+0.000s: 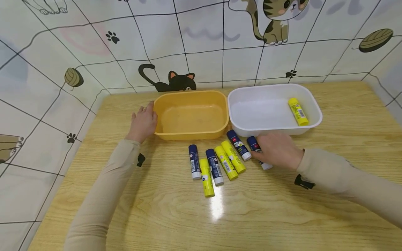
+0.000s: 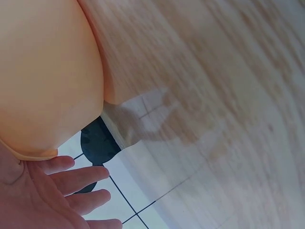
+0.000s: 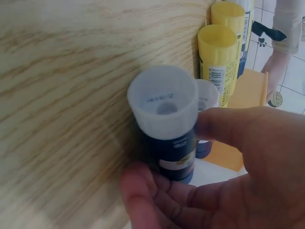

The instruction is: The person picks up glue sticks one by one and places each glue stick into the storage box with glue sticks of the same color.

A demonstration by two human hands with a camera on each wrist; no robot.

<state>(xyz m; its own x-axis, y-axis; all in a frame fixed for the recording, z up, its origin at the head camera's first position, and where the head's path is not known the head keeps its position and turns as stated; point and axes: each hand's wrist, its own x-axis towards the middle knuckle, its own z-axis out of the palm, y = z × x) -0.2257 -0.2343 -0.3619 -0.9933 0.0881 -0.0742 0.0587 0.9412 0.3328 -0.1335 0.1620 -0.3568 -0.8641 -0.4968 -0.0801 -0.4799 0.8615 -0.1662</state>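
My right hand grips a dark blue glue stick with a white base, lying on the table before the white bin. In the right wrist view, the thumb and curled fingers are on opposite sides of it. Beside it lies another blue glue stick. A yellow glue stick rests inside the white bin, at its right end. At the left end of the orange bin, my left hand touches the rim; its fingers are extended in the left wrist view.
Front and centre on the wooden table lie several more glue sticks: yellow ones and blue ones. The two bins stand side by side against the back wall, which carries cat drawings. Another wall rises at the left.
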